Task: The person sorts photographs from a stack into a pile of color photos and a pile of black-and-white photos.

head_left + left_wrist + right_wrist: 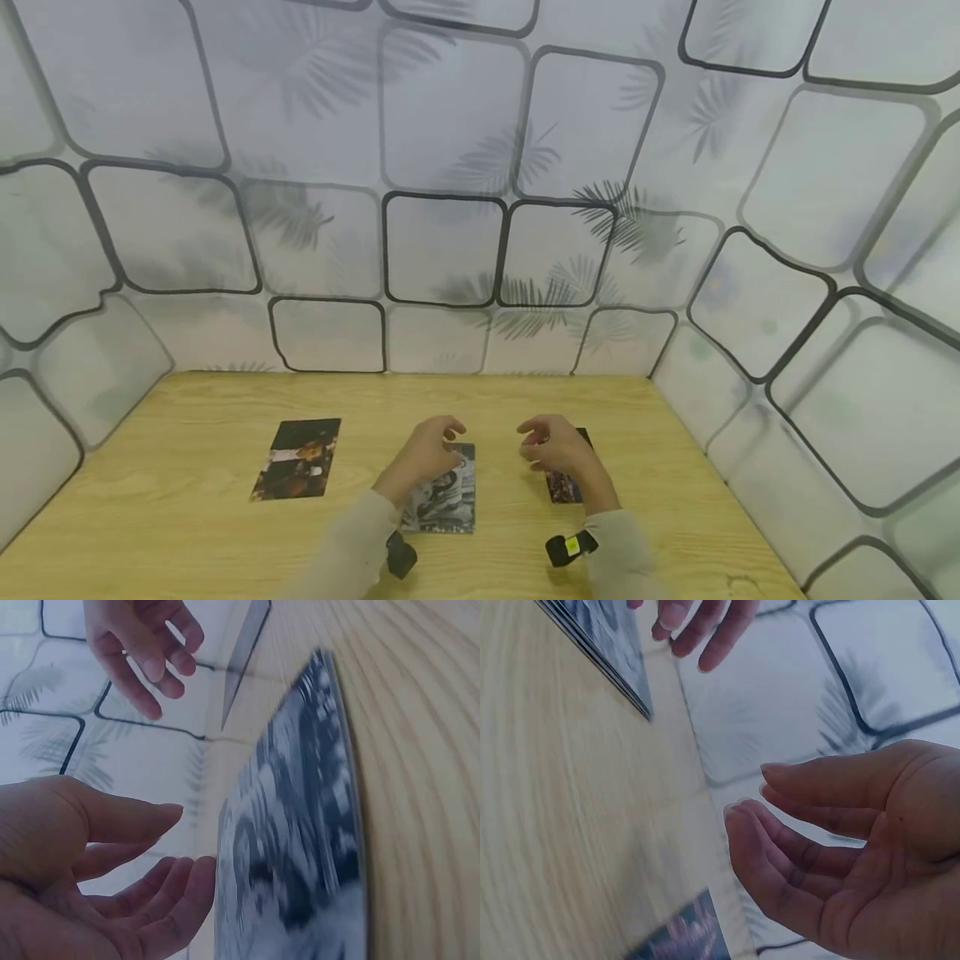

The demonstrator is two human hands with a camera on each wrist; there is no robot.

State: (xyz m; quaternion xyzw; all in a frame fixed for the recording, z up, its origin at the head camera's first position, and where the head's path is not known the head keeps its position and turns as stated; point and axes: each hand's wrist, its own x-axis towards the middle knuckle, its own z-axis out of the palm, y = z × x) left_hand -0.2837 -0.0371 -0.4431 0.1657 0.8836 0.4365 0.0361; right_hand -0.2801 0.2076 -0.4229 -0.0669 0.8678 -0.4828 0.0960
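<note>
In the head view my left hand (426, 454) hovers over a black-and-white photo print (453, 500), its fingers loosely bent with nothing between them. From the left wrist view, those fingertips come right beside the print's edge (300, 825). Several layered edges show under this print (604, 645) in the right wrist view, like a small stack. My right hand (558, 446) is over a dark, colourful photo print (564, 487) and covers part of it. Its thumb and fingers (780, 892) curve loosely apart, empty.
Another dark colour photo print (300, 458) lies flat at the left of the wooden table (187, 550). Patterned walls (450, 250) enclose the table at the back and sides. A black wrist device (401, 554) sits at the left sleeve, another (572, 547) at the right.
</note>
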